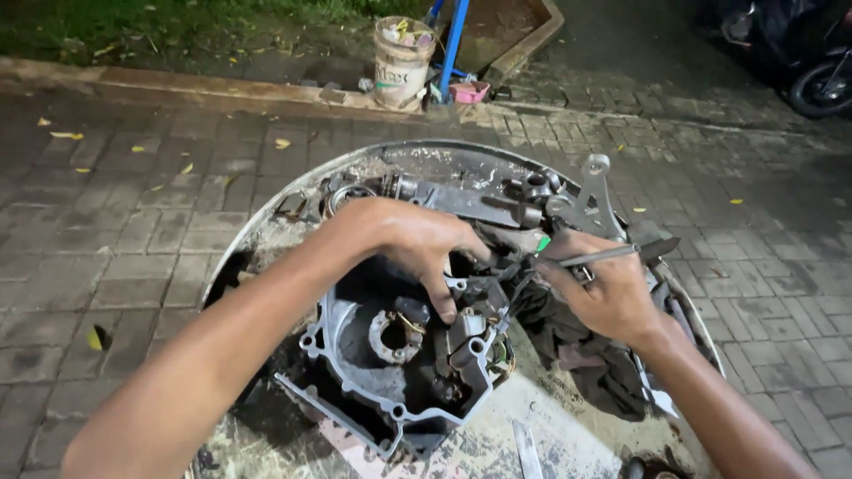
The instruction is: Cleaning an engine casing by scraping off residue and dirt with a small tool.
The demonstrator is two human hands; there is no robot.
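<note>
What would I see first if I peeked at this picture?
Two bare arms reach in over a grimy grey engine casing on a round, dirty tabletop. The left hand rests on the casing, thumb pointing down into it. The right hand pinches a thin metal tool. A pale bucket stands by the kerb behind.

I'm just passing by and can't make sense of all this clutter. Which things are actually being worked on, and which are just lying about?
In use:
- grey engine casing, under the left hand
- slim metal tool, held in the right hand
- round work tray bearing it all

Lying about:
- dark rag
- loose metal parts
- white bucket
- pink tub
- parked motorbike
</note>
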